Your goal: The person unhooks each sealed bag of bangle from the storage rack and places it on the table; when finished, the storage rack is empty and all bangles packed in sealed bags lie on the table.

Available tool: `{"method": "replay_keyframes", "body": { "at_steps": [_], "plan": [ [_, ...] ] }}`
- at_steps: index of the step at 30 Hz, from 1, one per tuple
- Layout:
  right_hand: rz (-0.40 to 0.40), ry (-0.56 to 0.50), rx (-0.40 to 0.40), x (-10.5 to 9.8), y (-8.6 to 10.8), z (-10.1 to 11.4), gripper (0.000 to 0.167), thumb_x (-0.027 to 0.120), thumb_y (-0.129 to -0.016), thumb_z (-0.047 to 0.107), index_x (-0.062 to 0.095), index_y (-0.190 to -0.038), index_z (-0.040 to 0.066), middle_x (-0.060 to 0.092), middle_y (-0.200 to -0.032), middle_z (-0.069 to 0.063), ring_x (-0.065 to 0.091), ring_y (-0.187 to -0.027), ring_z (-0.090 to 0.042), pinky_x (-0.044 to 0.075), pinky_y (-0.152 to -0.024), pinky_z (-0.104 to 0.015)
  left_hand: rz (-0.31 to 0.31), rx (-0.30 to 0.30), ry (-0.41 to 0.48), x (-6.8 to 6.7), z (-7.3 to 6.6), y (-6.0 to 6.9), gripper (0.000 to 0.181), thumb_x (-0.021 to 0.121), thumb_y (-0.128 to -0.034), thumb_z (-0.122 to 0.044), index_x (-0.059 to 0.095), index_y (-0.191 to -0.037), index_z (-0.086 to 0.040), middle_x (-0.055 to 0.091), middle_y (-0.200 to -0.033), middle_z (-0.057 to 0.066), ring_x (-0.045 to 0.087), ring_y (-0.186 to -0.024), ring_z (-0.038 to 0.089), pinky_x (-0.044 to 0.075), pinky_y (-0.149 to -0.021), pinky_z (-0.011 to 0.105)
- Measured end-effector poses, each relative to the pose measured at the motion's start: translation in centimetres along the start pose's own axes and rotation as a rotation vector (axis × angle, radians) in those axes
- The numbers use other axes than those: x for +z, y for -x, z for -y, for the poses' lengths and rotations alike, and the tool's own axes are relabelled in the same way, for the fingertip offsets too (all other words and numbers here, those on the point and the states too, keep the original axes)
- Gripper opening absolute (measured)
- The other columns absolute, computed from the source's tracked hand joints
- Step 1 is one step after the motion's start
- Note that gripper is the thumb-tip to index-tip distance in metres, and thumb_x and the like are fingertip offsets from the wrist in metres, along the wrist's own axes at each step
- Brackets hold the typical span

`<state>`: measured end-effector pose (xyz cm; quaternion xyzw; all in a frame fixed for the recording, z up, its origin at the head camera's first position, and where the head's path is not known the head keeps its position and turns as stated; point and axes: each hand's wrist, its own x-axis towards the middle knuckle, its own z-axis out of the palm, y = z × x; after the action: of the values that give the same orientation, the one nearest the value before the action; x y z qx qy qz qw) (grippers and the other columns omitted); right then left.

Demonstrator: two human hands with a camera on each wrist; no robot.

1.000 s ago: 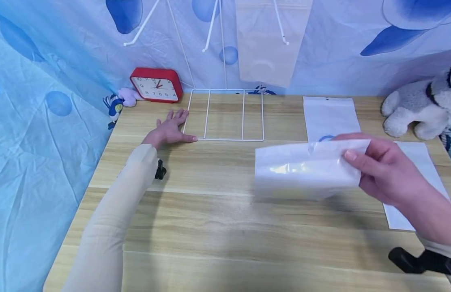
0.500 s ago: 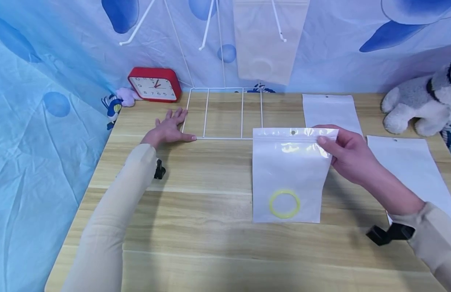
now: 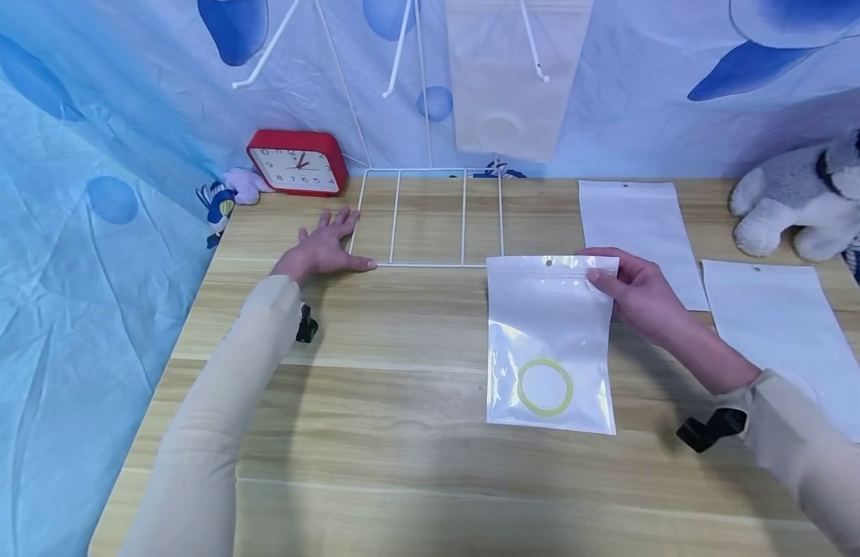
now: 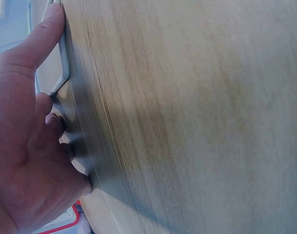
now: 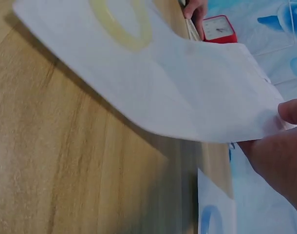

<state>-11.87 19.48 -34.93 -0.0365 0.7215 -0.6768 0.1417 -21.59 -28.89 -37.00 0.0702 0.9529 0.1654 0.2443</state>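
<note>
My right hand (image 3: 642, 298) pinches the top right corner of a white zip bag (image 3: 513, 309), thumb in front and fingers behind. A yellow ring (image 3: 545, 387) shows through the lower part of the bag, and a small hole pierces its top strip. In the right wrist view the bag (image 5: 187, 97) bends, its lower end near the tabletop. At the back left, my left hand (image 3: 320, 247) rests with fingers spread at the corner of a white wire rack's base (image 3: 430, 265). Its thumb (image 4: 46, 34) lies along the front wire in the left wrist view.
Above the base, white hooks (image 3: 400, 50) jut forward, and a pale bag (image 3: 517, 85) hangs at the right one. Two more white bags (image 3: 635, 224) (image 3: 785, 333) lie at right. A red clock (image 3: 298, 161) stands back left, a plush dog (image 3: 799, 193) back right.
My right hand has moved left and slightly back with the bag, which has turned from tilted and blurred to facing up, showing its yellow ring. The left hand stays in place.
</note>
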Motion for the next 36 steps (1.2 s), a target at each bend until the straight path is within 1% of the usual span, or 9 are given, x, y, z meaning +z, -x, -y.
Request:
{"method": "replay_keyframes", "body": {
  "at_steps": [2, 5, 10, 12, 15, 21, 24, 29, 36],
  "plan": [
    [-0.039, 0.176, -0.030, 0.0, -0.2, -0.2, 0.032, 0.066, -0.099, 0.016, 0.067, -0.130, 0.020, 0.054, -0.074, 0.004, 0.049, -0.061, -0.010, 0.043, -0.049, -0.021, 0.003, 0.000, 0.003, 0.0, 0.0, 0.0, 0.113, 0.070, -0.0847, -0.061, -0.001, -0.162, -0.018, -0.010, -0.167, 0.008, -0.018, -0.148, 0.037, -0.011, -0.109, 0.070],
    [-0.079, 0.387, -0.123, -0.2, -0.6, -0.3, 0.034, 0.066, -0.098, 0.012, 0.066, -0.132, 0.016, 0.044, -0.069, 0.003, 0.034, -0.054, -0.018, 0.032, -0.044, -0.027, 0.005, -0.003, 0.014, 0.0, 0.0, 0.0, 0.113, 0.070, -0.0845, -0.060, -0.001, -0.162, -0.018, -0.010, -0.167, 0.009, -0.019, -0.148, 0.038, -0.011, -0.109, 0.070],
    [-0.037, 0.512, -0.221, -0.7, -1.6, -0.2, 0.028, 0.067, -0.096, 0.006, 0.070, -0.123, 0.007, 0.059, -0.077, 0.005, 0.035, -0.053, -0.015, 0.032, -0.046, -0.027, 0.010, -0.008, 0.015, -0.1, 0.1, -0.1, 0.113, 0.070, -0.0849, -0.060, -0.002, -0.162, -0.018, -0.011, -0.167, 0.008, -0.020, -0.148, 0.037, -0.013, -0.109, 0.069],
    [-0.013, 0.536, -0.240, -0.9, -2.0, -0.2, 0.028, 0.068, -0.095, 0.004, 0.070, -0.122, 0.004, 0.066, -0.090, 0.005, 0.036, -0.053, -0.014, 0.032, -0.047, -0.026, 0.014, -0.009, 0.010, 0.0, 0.1, -0.1, 0.113, 0.070, -0.0852, -0.060, -0.002, -0.162, -0.018, -0.011, -0.167, 0.008, -0.020, -0.148, 0.037, -0.013, -0.109, 0.069],
    [0.027, 0.566, -0.246, -1.1, -2.4, -0.3, 0.028, 0.068, -0.094, 0.003, 0.070, -0.122, 0.003, 0.068, -0.104, 0.000, 0.035, -0.052, -0.014, 0.031, -0.045, -0.026, 0.016, -0.009, 0.008, 0.0, 0.1, -0.2, 0.113, 0.070, -0.0855, -0.060, -0.003, -0.162, -0.018, -0.011, -0.167, 0.008, -0.020, -0.148, 0.037, -0.013, -0.109, 0.069],
    [0.095, 0.548, -0.244, -1.0, -2.9, -0.6, 0.024, 0.067, -0.094, 0.003, 0.072, -0.118, 0.001, 0.069, -0.094, -0.007, 0.037, -0.052, -0.014, 0.032, -0.045, -0.026, 0.010, -0.009, 0.005, 0.0, 0.1, -0.2, 0.113, 0.070, -0.0853, -0.060, -0.002, -0.162, -0.018, -0.011, -0.167, 0.008, -0.020, -0.148, 0.037, -0.013, -0.109, 0.069],
    [0.102, 0.547, -0.253, -1.0, -3.2, -0.8, 0.021, 0.068, -0.094, 0.002, 0.073, -0.114, 0.001, 0.070, -0.090, -0.008, 0.043, -0.055, -0.013, 0.036, -0.048, -0.024, 0.014, -0.007, 0.005, 0.0, 0.1, -0.2, 0.114, 0.070, -0.0852, -0.061, -0.003, -0.161, -0.018, -0.011, -0.167, 0.008, -0.020, -0.148, 0.037, -0.013, -0.109, 0.069],
    [0.097, 0.611, -0.298, -1.1, -3.7, -1.4, 0.017, 0.069, -0.093, 0.002, 0.075, -0.109, 0.001, 0.073, -0.096, -0.013, 0.056, -0.067, -0.006, 0.044, -0.056, -0.018, 0.013, -0.005, 0.010, -0.1, 0.0, -0.1, 0.113, 0.070, -0.0854, -0.060, -0.002, -0.162, -0.018, -0.011, -0.167, 0.009, -0.020, -0.148, 0.037, -0.012, -0.109, 0.069],
    [0.096, 0.668, -0.364, -0.7, -4.4, -2.0, 0.011, 0.072, -0.090, -0.002, 0.076, -0.100, 0.000, 0.074, -0.091, -0.012, 0.062, -0.074, -0.005, 0.047, -0.060, -0.016, 0.016, -0.006, 0.004, -0.1, -0.1, -0.1, 0.113, 0.070, -0.0853, -0.060, -0.002, -0.162, -0.017, -0.010, -0.167, 0.009, -0.019, -0.148, 0.038, -0.012, -0.109, 0.070]
  ]
}}
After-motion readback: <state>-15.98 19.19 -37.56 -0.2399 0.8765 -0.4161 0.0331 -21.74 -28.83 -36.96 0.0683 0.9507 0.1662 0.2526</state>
